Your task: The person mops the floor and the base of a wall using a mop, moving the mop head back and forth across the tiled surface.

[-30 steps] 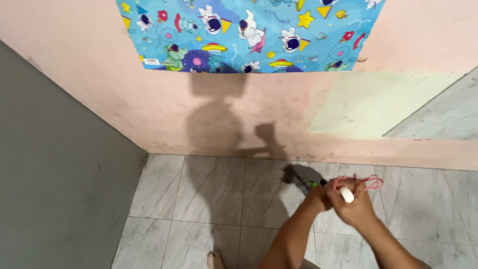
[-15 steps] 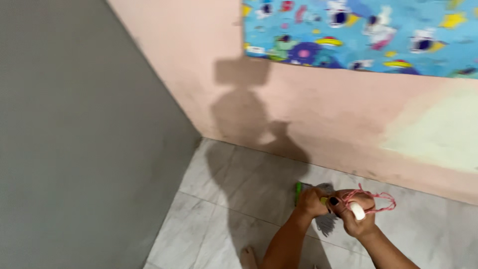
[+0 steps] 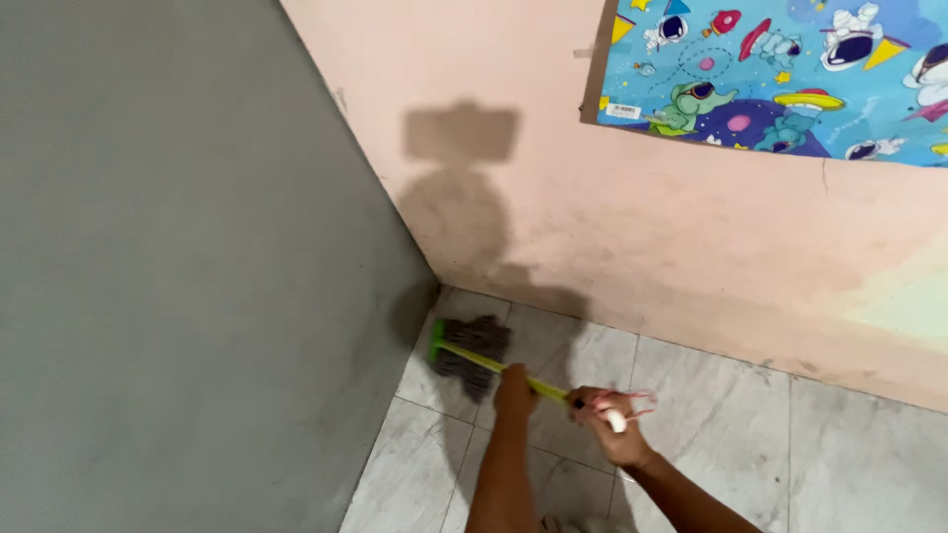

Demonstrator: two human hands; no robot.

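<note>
The person holds a mop (image 3: 472,355) with both hands, and its head lies in the corner of the room, on the floor (image 3: 711,415), where the grey wall (image 3: 178,247) meets the pink wall (image 3: 553,197). From the fingers the mop head is up and to the left — away from the body, toward the corner. The long axis of the handle runs slantwise, from the head at upper left down to the hands at lower right.

The left hand (image 3: 514,387) is nearer to the mop head. Its fingers are wrapped around the yellow-green handle, pressed together, a short way behind the strands. The right hand (image 3: 604,426) is at the far end of the handle, closed around the white tip, and a pink cord loop (image 3: 637,400) sticks out beside its fingers. The two hands are near each other, but not touching.

The mop head is a bunch of grey strands, flattened on the tile and spread a little to both sides of a bright green crosspiece. It seems to touch or almost touch the grey wall — I cannot tell which, because the person's shadow falls on that spot. Higher on the pink wall there is a blue poster (image 3: 790,79) with cartoon astronauts and rockets.
</note>
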